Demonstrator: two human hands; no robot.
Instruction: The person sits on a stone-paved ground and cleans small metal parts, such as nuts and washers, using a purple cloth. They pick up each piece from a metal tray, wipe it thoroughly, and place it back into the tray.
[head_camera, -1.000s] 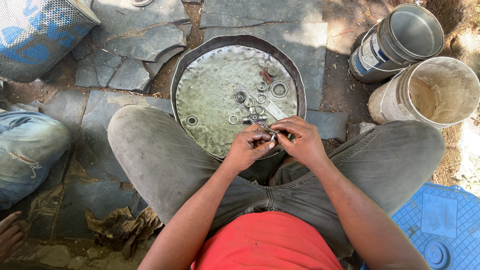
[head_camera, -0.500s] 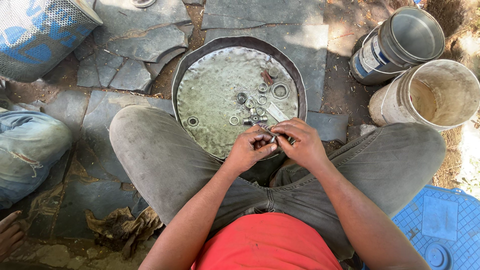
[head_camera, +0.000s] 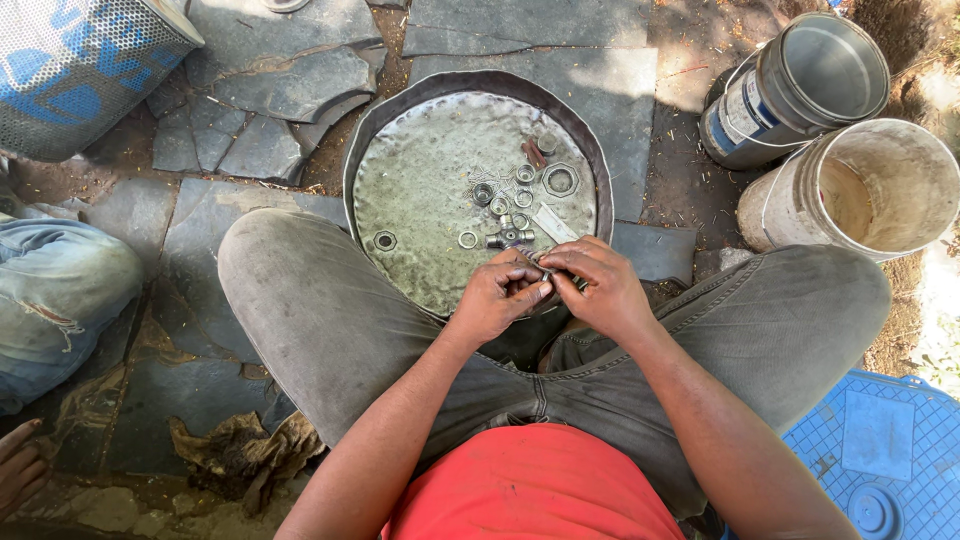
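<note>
Left hand (head_camera: 497, 296), right hand (head_camera: 598, 285) meet fingertip-to-fingertip, fingers curled, forearms converging.

dented dull metal pan (head_camera: 420, 200), rough stone paving (head_camera: 530, 40)

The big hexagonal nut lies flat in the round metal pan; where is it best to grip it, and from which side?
Probably by two opposite flat sides of the large hex nut, coming straight down from above. It lies flat on the pan, hole up, so its flats give parallel faces. Smaller rings sit close on its left, so the fingers are better placed on its far and near sides.
</note>
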